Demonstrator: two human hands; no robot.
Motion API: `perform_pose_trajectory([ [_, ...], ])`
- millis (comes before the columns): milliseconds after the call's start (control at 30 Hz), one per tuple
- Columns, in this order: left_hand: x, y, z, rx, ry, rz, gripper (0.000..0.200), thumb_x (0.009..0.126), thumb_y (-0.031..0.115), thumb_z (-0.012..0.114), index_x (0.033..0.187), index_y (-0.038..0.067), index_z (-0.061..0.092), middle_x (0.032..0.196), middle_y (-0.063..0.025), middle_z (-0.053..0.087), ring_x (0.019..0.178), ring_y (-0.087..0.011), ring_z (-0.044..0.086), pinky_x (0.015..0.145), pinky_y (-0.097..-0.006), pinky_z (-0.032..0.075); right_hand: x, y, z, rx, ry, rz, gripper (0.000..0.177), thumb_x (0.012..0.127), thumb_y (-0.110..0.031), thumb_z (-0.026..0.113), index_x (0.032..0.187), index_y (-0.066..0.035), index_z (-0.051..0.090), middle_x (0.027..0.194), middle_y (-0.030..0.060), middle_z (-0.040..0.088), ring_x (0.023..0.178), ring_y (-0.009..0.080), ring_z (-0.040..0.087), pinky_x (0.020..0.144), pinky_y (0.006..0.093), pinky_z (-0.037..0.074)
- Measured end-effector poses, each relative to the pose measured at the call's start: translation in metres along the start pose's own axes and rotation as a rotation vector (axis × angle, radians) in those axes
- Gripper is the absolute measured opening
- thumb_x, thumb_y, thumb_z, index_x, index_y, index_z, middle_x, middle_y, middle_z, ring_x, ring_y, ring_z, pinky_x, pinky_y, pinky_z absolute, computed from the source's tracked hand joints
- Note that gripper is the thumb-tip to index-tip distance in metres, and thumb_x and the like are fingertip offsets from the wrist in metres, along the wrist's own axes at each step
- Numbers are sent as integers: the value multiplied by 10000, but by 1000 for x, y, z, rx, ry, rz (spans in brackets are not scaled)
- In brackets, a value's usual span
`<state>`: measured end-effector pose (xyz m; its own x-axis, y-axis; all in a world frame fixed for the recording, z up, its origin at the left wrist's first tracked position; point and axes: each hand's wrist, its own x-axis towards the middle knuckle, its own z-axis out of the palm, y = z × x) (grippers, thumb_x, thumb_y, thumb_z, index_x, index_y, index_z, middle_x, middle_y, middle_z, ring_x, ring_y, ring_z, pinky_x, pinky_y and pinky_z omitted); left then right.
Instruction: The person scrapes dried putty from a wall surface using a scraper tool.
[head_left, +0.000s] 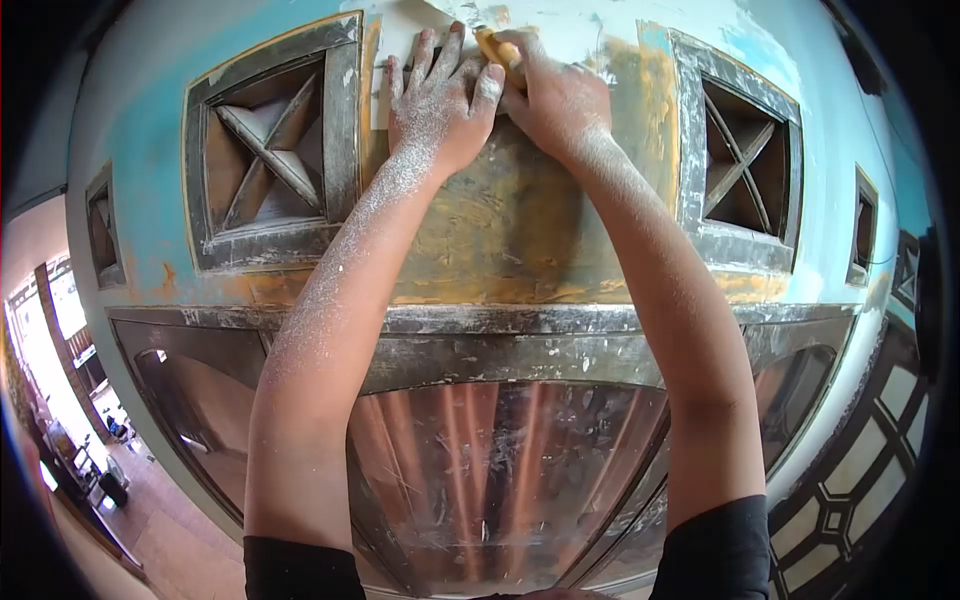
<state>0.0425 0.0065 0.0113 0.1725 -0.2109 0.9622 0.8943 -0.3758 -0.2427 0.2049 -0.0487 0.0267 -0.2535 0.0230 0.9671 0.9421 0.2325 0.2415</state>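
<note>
My right hand (562, 98) is closed around the yellowish handle of what looks like a scraper (499, 55), held against the upper wall; its working end is hard to make out. Just beside it, my left hand (440, 108) lies against the wall with its fingers spread, near the tool. White dust covers both hands and the left forearm. Under and around the hands, the wall (500, 220) shows a brownish-yellow bare patch. Above them is a whitish area of paint (560, 15) with ragged, lifted edges.
Framed vents with crossed bars flank the hands, one on the left (270, 145) and one on the right (742, 155). Below runs a scuffed dark wooden beam (500, 355) over glass panes (500, 470) with reddish curtains. A bright doorway (45, 330) lies far left.
</note>
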Motion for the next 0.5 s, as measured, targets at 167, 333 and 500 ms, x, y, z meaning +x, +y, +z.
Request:
perform_pose_trajectory([
  [167, 23, 18, -2, -252, -75, -225, 580, 1091, 474, 325, 1522, 126, 497, 1670, -91, 344, 1581, -319, 192, 1269, -567, 81, 0, 6, 1, 117, -39, -54, 511, 995, -448, 553, 1445, -228, 456, 975, 130, 768, 917, 359, 742, 832, 500, 575],
  [333, 46, 32, 1, -648, 26, -288, 594, 1022, 327, 471, 1475, -54, 426, 1438, -338, 503, 1352, -459, 492, 1135, -484, 397, -3, 17, 9, 273, 121, -90, 566, 978, -361, 520, 1517, -224, 420, 1098, 166, 733, 1033, 400, 692, 915, 516, 531],
  [500, 52, 37, -33, -457, -115, -338, 578, 1005, 287, 479, 1484, -33, 425, 1191, -329, 661, 1116, -483, 635, 989, -542, 494, -3, 17, 8, 375, 76, -53, 621, 968, -341, 544, 1563, -247, 391, 972, 127, 709, 940, 399, 685, 845, 509, 523],
])
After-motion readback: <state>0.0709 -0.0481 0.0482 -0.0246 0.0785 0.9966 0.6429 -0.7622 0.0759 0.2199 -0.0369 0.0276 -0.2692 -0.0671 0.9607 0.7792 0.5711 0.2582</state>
